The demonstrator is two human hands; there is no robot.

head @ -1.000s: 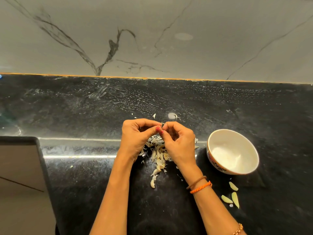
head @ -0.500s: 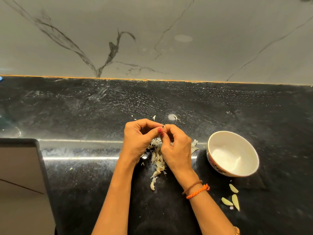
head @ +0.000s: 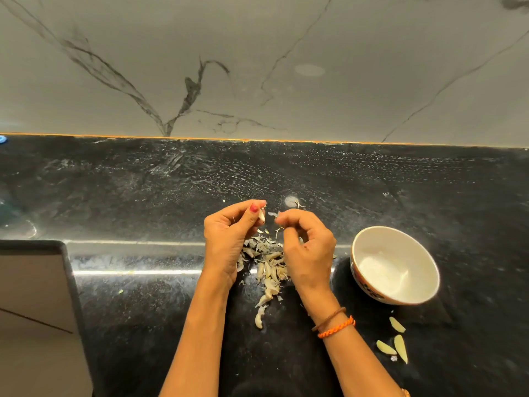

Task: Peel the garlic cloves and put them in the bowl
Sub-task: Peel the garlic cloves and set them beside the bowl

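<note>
The left hand (head: 229,239) is raised just above the black table (head: 372,190), its thumb and curled fingers pinching a pale garlic clove (head: 261,215) at their tips, so the clove sits at the upper right edge of that hand. The right hand (head: 307,247) hangs just beside it, a small gap apart, with its fingers curled and its thumb and forefinger nipped together on a thin scrap of skin (head: 273,214) that sticks out toward the clove. Below and between the two hands a pile of papery peels and cloves (head: 267,267) lies on the table, trailing toward the person and ending in a single pale piece (head: 259,320). To the right of the right hand, near but not touching it, stands a white bowl (head: 357,270) with a patterned outer wall; whether anything lies inside cannot be told against its white interior. Three yellowish peeled cloves (head: 396,340) lie on the table just in front of the bowl, outside it. The right wrist wears an orange braided band (head: 336,328) and a brown cord beside it. At the left edge a dark-rimmed tray (head: 70,279) rests on the table.
</note>
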